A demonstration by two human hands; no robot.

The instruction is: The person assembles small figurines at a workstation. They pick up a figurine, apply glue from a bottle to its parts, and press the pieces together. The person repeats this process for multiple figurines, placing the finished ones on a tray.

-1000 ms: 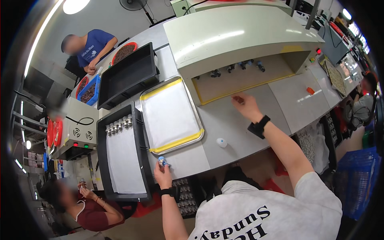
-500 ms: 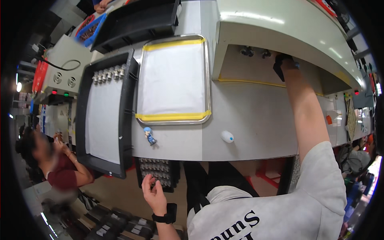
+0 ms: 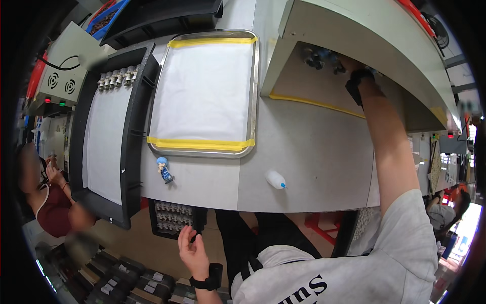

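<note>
My right arm reaches under the pale metal hood [image 3: 329,20] at the back right. My right hand [image 3: 350,65] is beside several small dark figurines [image 3: 314,58] on the floor of that opening; its fingers are hidden or too dim to make out. Below the table's front edge hangs my left hand [image 3: 193,253], fingers loosely bent and apart, holding nothing. On the table lie a small blue-haired figurine [image 3: 164,170] in blue and a white squeeze bottle [image 3: 275,179] with a blue tip.
A steel tray [image 3: 202,153] lined with white paper and yellow tape lies mid-table. Left of it, a black tray [image 3: 132,147] holds a row of small figurines [image 3: 117,79]. Another black tray [image 3: 167,23] stands behind. A person [image 3: 53,202] sits at far left.
The view has shifted, so the trays, figurine and bottle appear farther left. My right hand stays under the hood, and my left hand remains below the table edge.
</note>
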